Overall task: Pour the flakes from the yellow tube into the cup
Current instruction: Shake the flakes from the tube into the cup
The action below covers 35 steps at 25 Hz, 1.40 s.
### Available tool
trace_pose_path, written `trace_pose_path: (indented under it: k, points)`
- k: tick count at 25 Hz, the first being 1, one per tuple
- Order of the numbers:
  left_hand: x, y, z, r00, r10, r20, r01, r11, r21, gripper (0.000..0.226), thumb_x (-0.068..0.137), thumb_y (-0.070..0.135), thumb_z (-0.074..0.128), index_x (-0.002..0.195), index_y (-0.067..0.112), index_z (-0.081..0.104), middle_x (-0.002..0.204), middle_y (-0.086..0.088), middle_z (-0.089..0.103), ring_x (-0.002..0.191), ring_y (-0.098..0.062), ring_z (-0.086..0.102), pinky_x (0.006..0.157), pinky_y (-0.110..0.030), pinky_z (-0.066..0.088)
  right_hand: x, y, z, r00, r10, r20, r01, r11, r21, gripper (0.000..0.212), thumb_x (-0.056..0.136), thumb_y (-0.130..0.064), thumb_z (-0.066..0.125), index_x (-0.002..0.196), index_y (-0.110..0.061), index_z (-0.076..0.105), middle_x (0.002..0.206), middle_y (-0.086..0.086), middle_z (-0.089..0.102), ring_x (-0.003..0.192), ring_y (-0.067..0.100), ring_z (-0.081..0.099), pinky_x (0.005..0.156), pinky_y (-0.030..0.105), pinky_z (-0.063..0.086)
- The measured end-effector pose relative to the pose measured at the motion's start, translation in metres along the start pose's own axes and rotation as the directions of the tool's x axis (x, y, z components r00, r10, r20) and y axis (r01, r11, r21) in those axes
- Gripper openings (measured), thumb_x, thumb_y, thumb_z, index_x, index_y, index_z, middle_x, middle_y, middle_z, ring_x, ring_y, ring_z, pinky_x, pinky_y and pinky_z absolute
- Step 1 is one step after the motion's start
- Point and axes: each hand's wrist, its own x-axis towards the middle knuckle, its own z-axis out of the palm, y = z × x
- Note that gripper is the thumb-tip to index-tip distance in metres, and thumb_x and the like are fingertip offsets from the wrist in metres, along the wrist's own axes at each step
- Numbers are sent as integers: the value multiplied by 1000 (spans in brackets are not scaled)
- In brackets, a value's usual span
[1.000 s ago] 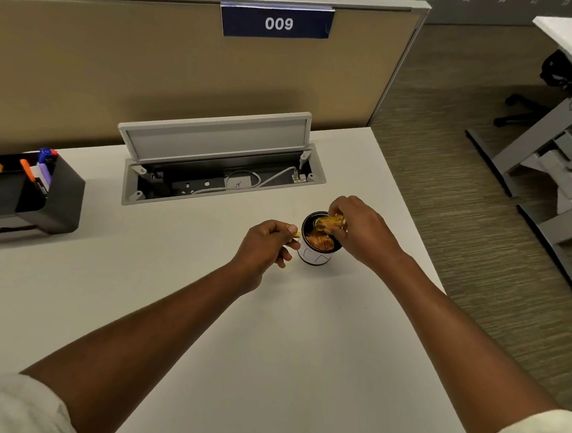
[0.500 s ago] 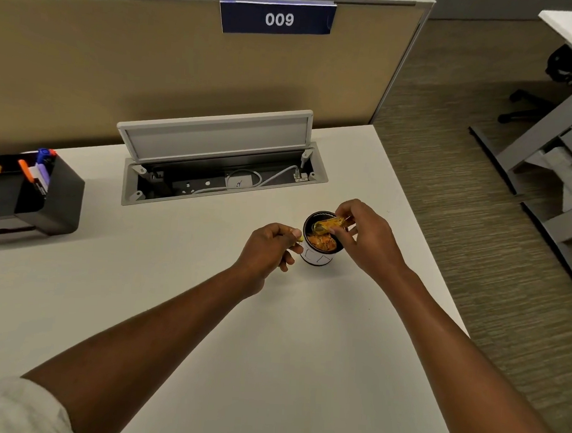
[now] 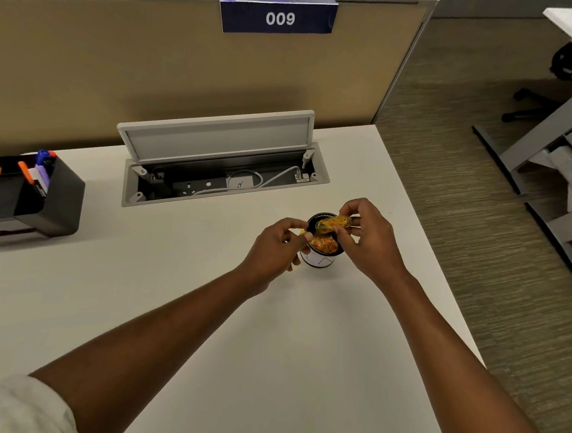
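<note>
My right hand (image 3: 370, 241) pinches the yellow tube (image 3: 333, 224) between thumb and fingertips, closed around its far end. The tube lies tilted, nearly on its side, with its open mouth pointing left and down over the rim of the cup (image 3: 320, 258). Orange flakes (image 3: 324, 244) show through the clear yellow wall, and a heap of them sits inside the cup just below the mouth.

The cup stands upright on the desk (image 3: 205, 311), closer to the right edge than to the left and roughly midway between the near and far edges. Its inside is dark, its outside white with thin lines drawn on it.

My left hand (image 3: 276, 249) rests against the cup's left side, fingers curled in. A small yellow piece (image 3: 302, 232) peeks out between thumb and forefinger — too little of it shows to say what it is. So that hand is narrowed around something small, and its lower fingers touch the cup's wall.

Toward the far edge a cable hatch (image 3: 226, 179) is sunk into the desk, its lid propped up and a white cable coiled inside. At the left edge stands a black organiser (image 3: 58, 199) holding pens. A blue sign (image 3: 278, 17) reading 009 hangs on the partition behind the desk.
</note>
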Motion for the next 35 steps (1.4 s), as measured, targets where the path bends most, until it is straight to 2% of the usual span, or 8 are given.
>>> trace_pose_path:
  k: [4,8,14,20,22,25,31,35]
  points:
    - [4,5,4,995,69,70,-80,984,162,45,99,31,58,143,34,49,95,-7,74,71,-13,62,57,-24,49,-1,-3,-2,1000,-31,-3,31,999,-15,28,92,-9,69,118,-10,59,120,9,62,107,22,64,84,17,55]
    - [6,7,11,991,88,105,-111,964,242,48,100,32,56,146,33,46,94,1,72,68,-8,62,58,-17,45,-4,-6,1,997,-50,-51,52,998,33,36,92,-8,68,127,-8,59,124,10,65,108,22,66,92,32,59]
    - [6,8,15,986,102,128,-129,966,226,49,99,35,56,146,40,43,96,8,69,67,3,62,62,-18,44,-7,-6,8,989,-46,-140,58,994,90,33,95,-10,66,128,-8,63,122,10,67,108,20,67,92,40,59]
    - [7,6,13,994,50,98,-69,977,200,58,99,34,57,151,34,34,119,-4,67,84,-13,62,59,-15,46,-9,-5,6,980,-76,-184,82,996,29,44,97,-16,64,139,-15,55,126,11,68,109,23,69,92,42,61]
    - [6,4,11,997,26,75,-41,980,195,60,98,34,58,152,35,32,113,-5,70,81,-13,64,56,-16,47,-13,-2,8,957,-139,-254,141,990,-10,38,97,-17,63,135,-10,56,125,11,67,109,23,68,90,39,62]
    - [3,1,7,996,22,91,-38,984,176,60,98,36,59,151,36,33,104,-6,72,78,-12,64,58,-19,48,-19,3,18,971,-142,-190,125,987,-99,35,97,-16,64,130,-4,59,123,14,68,108,29,68,88,45,61]
    - [3,-5,11,996,27,90,-44,981,187,72,96,39,60,154,44,17,101,-1,73,72,-8,66,50,-13,48,-14,-1,19,964,-116,-239,96,991,-92,50,95,-21,67,141,-16,47,125,11,68,106,26,70,88,38,62]
    - [5,-7,12,994,44,105,-63,979,194,71,97,37,59,153,49,16,101,0,72,71,-7,66,51,-12,48,-16,-2,25,957,-165,-237,138,982,-126,41,96,-16,65,135,-6,59,126,15,69,111,28,69,90,44,62]
